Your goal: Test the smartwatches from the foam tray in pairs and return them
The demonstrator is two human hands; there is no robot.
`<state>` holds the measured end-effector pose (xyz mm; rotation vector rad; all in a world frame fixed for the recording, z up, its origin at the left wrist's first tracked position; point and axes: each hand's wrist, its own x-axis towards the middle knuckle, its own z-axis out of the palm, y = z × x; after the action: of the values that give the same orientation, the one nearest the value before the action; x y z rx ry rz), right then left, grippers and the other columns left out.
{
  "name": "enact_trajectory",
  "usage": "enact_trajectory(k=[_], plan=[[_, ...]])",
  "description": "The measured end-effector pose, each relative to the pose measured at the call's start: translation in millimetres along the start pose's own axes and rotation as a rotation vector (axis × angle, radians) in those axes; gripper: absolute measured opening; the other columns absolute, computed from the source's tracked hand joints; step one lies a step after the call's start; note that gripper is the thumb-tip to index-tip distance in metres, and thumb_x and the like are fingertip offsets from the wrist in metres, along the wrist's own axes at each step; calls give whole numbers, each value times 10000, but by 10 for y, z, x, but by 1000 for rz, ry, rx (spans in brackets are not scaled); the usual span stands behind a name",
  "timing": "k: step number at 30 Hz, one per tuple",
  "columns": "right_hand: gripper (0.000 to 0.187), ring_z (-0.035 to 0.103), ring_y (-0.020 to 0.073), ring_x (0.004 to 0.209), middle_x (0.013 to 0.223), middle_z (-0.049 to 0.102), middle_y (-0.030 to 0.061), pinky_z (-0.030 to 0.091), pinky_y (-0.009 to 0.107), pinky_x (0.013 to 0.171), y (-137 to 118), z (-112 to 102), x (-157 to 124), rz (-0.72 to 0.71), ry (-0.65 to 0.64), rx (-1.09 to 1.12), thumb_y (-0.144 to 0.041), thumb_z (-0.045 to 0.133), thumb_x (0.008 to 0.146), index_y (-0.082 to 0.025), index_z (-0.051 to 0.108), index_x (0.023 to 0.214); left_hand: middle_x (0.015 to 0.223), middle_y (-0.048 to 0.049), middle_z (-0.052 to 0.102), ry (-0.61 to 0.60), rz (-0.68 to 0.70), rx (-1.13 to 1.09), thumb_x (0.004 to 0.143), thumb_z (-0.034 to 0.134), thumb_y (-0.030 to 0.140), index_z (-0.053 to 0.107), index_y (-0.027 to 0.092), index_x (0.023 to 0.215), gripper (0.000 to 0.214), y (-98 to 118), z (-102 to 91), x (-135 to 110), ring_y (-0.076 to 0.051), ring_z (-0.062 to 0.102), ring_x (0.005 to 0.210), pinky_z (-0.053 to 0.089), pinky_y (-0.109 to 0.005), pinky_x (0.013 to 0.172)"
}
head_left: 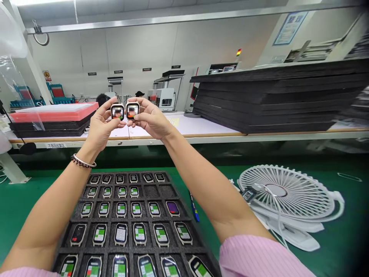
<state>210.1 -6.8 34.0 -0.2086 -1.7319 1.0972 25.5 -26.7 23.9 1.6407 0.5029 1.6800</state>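
Observation:
Raised in front of me, my left hand (pixel 101 125) pinches one smartwatch (pixel 117 112) by its edges. Beside it, my right hand (pixel 152 119) grips a second smartwatch (pixel 132 110), its thumb at the lower screen edge. Both strapless watches face me with lit screens, side by side. Below my forearms lies a black foam tray (pixel 152 191) with rows of similar watches in its pockets. Many of those screens show green and white blocks; one watch (pixel 173 208) shows purple, and the back row has dark screens with text. Two pockets in the second row hold no watch.
A white fan (pixel 276 190) lies on the green bench at right, with a cable. A blue marker (pixel 194 209) lies beside the tray. On the shelf ahead stand a tall stack of black foam sheets (pixel 259 104) and red foam trays (pixel 54 112). People's heads show behind.

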Motion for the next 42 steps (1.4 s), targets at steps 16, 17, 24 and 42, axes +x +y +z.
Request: enact_trajectory(k=[16,17,24,42], plan=[[515,643,168,802,992,583,12,547,288,704,-335,60,32,-49,-8,-99,-195,729,743,-229,514,1209,957,-12,698,-41,98,34,642,830,139,617,266,1312,715,223,57,94,-148,683,712,566,-301,760],[518,645,170,799,985,586,10,547,290,705,-347,66,26,-48,-9,-100,-203,738,742,-229,515,1208,952,-7,700,-42,100,32,642,835,142,622,271,1304,707,233,63,86,-143,680,701,567,-296,754],[528,643,165,751,911,594,-1,540,286,692,-199,110,-180,-25,0,-61,-261,788,750,-222,525,1206,883,0,679,-14,46,16,645,853,175,654,257,1241,634,140,77,-142,-132,666,655,590,-290,701],[484,688,155,725,861,668,-3,547,236,654,1235,303,-1471,377,81,312,-190,728,776,-190,529,1218,971,-33,702,-2,-573,28,677,814,225,596,144,1314,678,-800,-228,-1447,-121,708,660,624,-258,684]])
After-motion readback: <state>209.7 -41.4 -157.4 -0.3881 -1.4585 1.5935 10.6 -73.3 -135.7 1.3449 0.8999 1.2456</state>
